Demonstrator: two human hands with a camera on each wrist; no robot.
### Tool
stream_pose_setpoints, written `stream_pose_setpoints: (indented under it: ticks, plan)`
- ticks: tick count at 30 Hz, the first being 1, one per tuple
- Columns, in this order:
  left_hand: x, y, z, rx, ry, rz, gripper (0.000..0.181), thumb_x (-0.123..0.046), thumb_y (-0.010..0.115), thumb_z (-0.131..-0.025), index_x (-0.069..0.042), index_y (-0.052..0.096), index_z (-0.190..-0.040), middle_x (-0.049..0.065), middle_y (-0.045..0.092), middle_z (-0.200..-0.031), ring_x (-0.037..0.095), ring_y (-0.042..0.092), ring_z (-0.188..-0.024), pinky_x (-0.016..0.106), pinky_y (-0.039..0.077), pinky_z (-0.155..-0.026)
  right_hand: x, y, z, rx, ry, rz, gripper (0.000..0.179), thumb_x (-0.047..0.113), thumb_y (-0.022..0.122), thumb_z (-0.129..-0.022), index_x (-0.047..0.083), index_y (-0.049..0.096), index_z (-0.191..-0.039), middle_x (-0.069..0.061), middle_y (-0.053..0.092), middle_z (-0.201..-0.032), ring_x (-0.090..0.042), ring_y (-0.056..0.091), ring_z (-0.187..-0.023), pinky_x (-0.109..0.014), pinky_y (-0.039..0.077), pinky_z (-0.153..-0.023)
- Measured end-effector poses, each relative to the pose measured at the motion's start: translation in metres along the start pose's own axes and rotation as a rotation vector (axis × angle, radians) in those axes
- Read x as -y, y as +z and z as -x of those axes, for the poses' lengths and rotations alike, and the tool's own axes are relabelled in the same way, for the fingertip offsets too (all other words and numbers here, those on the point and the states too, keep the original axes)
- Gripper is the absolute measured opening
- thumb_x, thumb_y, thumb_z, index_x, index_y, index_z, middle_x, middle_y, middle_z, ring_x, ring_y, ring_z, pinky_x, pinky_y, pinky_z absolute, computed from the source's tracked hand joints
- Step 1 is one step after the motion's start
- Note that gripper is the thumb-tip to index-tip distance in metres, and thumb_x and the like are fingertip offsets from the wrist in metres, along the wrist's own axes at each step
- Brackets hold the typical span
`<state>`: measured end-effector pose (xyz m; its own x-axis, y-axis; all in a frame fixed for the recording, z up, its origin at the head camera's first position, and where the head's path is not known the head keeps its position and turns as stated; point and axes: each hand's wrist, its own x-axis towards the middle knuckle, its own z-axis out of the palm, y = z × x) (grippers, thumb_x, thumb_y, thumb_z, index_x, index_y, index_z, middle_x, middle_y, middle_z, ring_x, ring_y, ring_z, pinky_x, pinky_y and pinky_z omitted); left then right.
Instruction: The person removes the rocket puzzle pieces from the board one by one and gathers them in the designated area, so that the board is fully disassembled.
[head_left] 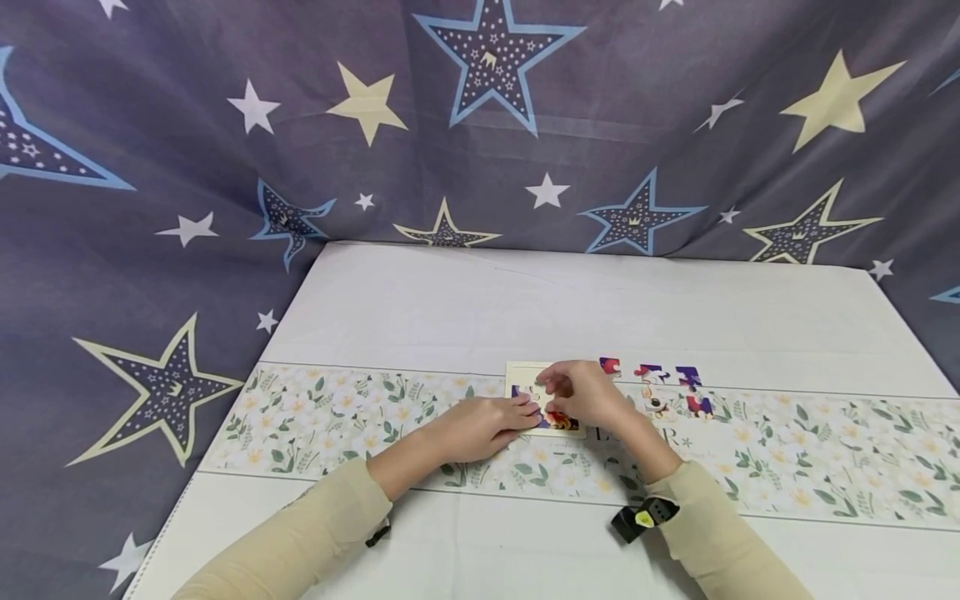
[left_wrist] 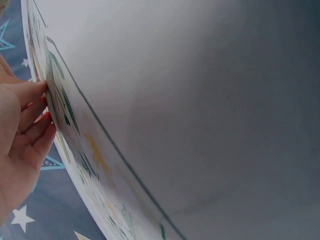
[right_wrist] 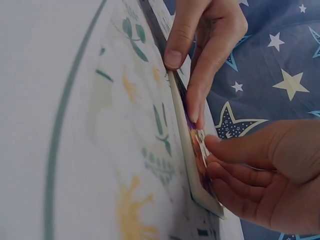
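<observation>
A small cream jigsaw board lies on the table with colourful purple and orange pieces in its lower part. My left hand rests on the board's left side, its fingers fairly straight and pressing the pieces and edge. Over the board's middle, my right hand has thumb and fingers curled, pinching what looks like a puzzle piece, mostly hidden by the fingertips. The right wrist view shows both hands meeting at the board's edge. In the left wrist view, only part of the left hand appears.
Several loose puzzle pieces lie right of the board, behind the right forearm. A floral band crosses the white table. A star-printed curtain hangs behind and at the sides.
</observation>
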<state>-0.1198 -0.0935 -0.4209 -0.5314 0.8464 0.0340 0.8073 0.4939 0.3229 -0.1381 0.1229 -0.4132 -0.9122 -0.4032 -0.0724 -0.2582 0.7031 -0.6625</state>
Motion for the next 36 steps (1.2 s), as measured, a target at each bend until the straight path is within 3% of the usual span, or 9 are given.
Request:
stream_pose_setpoints:
  ticks: [4, 10, 19, 32, 36]
  plan:
    - [-0.001, 0.000, -0.001, 0.016, -0.003, 0.002, 0.034, -0.017, 0.053, -0.099, -0.012, 0.060, -0.132, 0.004, 0.057, -0.139, 0.019, 0.049, -0.135, 0.035, 0.048, -0.106, -0.001, 0.002, -0.001, 0.022, -0.006, -0.013, 0.037, -0.004, 0.072, -0.079, 0.003, 0.068, -0.115, -0.006, 0.067, -0.087, -0.009, 0.060, -0.072, -0.022, 0.051, -0.063]
    - [-0.003, -0.005, -0.003, 0.054, -0.031, 0.034, 0.034, -0.017, 0.054, -0.098, -0.012, 0.061, -0.131, 0.004, 0.058, -0.138, 0.019, 0.049, -0.135, 0.036, 0.048, -0.106, -0.003, 0.002, -0.003, 0.033, -0.068, -0.016, 0.035, -0.012, 0.064, -0.078, 0.002, 0.072, -0.109, -0.009, 0.067, -0.082, -0.009, 0.055, -0.067, -0.019, 0.046, -0.058]
    - [-0.004, -0.014, -0.007, 0.109, -0.053, -0.048, 0.033, -0.022, 0.054, -0.099, -0.016, 0.062, -0.130, 0.000, 0.058, -0.138, 0.016, 0.052, -0.133, 0.035, 0.051, -0.101, -0.001, -0.002, -0.006, 0.096, -0.049, -0.034, 0.036, -0.013, 0.064, -0.078, 0.004, 0.072, -0.109, -0.005, 0.063, -0.076, -0.008, 0.051, -0.062, -0.019, 0.043, -0.054]
    - [-0.007, -0.017, 0.004, 0.026, -0.012, -0.074, 0.027, -0.020, 0.058, -0.096, -0.013, 0.069, -0.119, 0.004, 0.066, -0.129, 0.018, 0.062, -0.120, 0.033, 0.053, -0.099, -0.002, -0.005, -0.007, 0.107, 0.007, -0.058, 0.034, -0.010, 0.070, -0.077, 0.006, 0.072, -0.107, -0.003, 0.060, -0.073, -0.009, 0.050, -0.061, -0.020, 0.041, -0.056]
    - [-0.006, -0.014, 0.006, 0.031, -0.001, -0.091, 0.026, -0.019, 0.057, -0.096, -0.013, 0.069, -0.119, 0.005, 0.066, -0.128, 0.019, 0.061, -0.122, 0.034, 0.053, -0.099, -0.003, -0.004, -0.007, 0.110, 0.003, -0.058, 0.034, -0.010, 0.070, -0.078, 0.006, 0.072, -0.107, -0.002, 0.060, -0.074, -0.009, 0.051, -0.063, -0.019, 0.043, -0.056]
